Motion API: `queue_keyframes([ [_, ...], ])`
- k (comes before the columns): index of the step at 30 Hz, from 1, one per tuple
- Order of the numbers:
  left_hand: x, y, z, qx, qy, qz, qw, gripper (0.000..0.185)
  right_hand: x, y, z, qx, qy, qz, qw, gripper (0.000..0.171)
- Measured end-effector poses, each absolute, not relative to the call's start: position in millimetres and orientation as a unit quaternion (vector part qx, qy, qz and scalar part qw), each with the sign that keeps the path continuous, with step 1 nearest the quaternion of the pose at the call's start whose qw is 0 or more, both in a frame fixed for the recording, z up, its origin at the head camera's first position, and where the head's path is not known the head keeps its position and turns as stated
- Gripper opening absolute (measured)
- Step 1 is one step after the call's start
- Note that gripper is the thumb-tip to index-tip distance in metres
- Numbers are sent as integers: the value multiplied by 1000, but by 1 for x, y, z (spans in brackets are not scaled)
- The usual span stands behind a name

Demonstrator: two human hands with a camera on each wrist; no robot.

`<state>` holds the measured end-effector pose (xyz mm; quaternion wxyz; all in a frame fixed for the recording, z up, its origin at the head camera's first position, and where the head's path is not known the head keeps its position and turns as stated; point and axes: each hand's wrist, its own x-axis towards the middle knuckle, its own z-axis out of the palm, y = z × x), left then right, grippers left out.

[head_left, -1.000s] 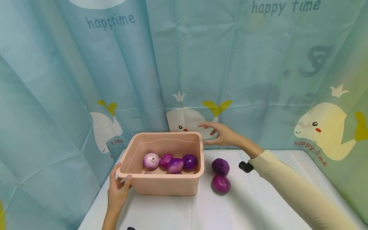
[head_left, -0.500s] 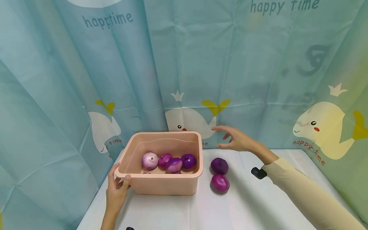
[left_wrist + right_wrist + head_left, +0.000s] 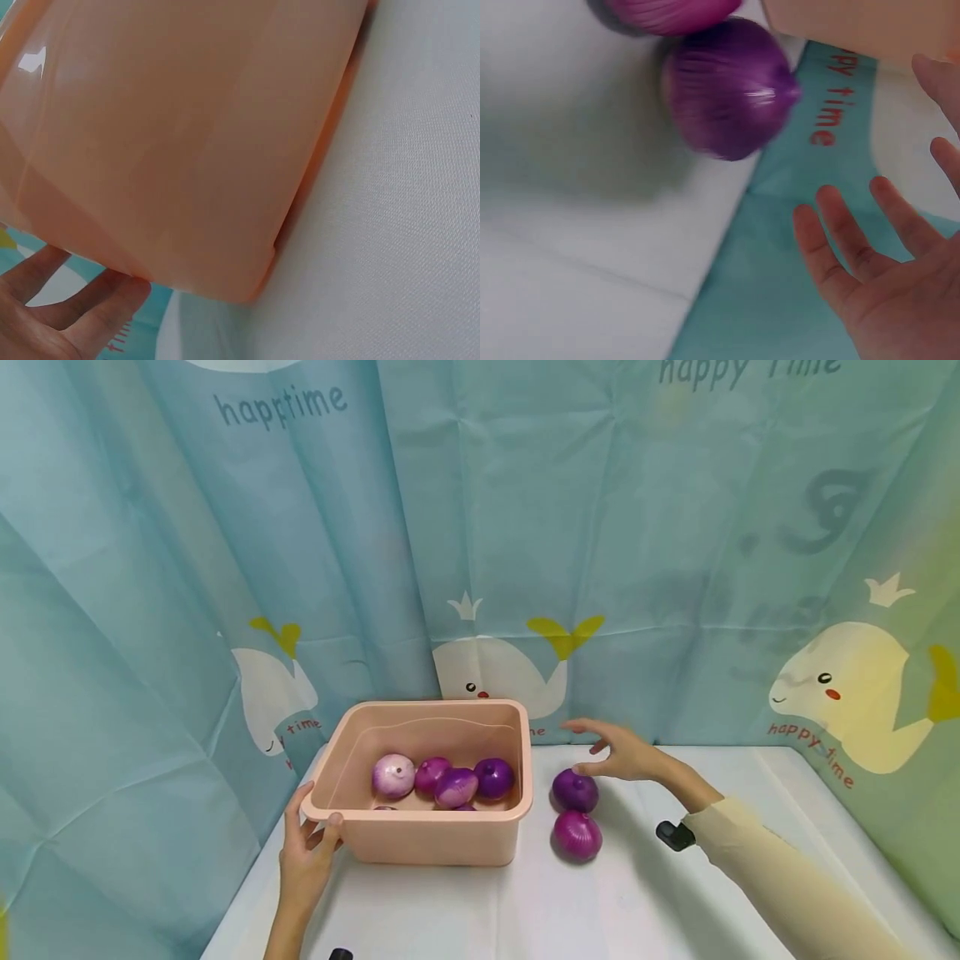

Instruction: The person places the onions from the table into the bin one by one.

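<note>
**Right hand spread above the rear onion; left hand on the tub corner**

Surface: white cloth-covered table (image 3: pixel 525 910), fine weave visible in the left wrist view. A small black object (image 3: pixel 340 954) sits at the near edge; what it is cannot be told.

Left hand (image 3: pixel 306 852): at the near left corner of the pink tub (image 3: pixel 435 843), thumb laid over the rim, fingers against the outer wall. Left wrist view shows fingers (image 3: pixel 82 315) under the tub's lower edge. Grip looks light, fingers only slightly bent.

Tub contents: one pale onion (image 3: pixel 393 776) at left, then three purple onions (image 3: pixel 457 787) bunched together toward the right wall.

Outside the tub, just right of it: two purple onions touching each other. Near onion (image 3: pixel 577 836) is lighter; rear onion (image 3: pixel 574 790) is darker.

Right hand (image 3: pixel 618 753): fingers spread and straight, palm down, just above and behind the rear onion. Holds nothing. Whether the thumb touches the onion cannot be told. Cream sleeve (image 3: pixel 780 881) with a black wrist device (image 3: pixel 673 835).

Room: blue curtain (image 3: pixel 225 568) with cartoon whales and "happy time" lettering encloses the table on three sides.
</note>
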<state>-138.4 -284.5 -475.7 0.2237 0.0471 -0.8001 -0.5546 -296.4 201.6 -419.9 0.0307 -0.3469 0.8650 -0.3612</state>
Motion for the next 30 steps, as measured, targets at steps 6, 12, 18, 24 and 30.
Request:
queue_keyframes([
  [6, -138, -284, -475, 48, -802, -554, 219, 67, -296, 209, -448, -344, 849, -395, 69, 69],
  [12, -138, -283, -475, 49, -802, -554, 219, 67, -293, 214, -465, -309, 855, -400, 118, 71],
  [18, -138, -282, -474, 54, -802, -552, 220, 67, -292, 213, -475, -309, 850, -406, 135, 70],
  [24, -137, -282, -474, 53, -801, -554, 219, 67, -291, 210, -478, -326, 838, -414, 141, 65],
  [30, -137, -281, -472, 55, -800, -556, 219, 67, -291, 209, -479, -327, 837, -416, 141, 55],
])
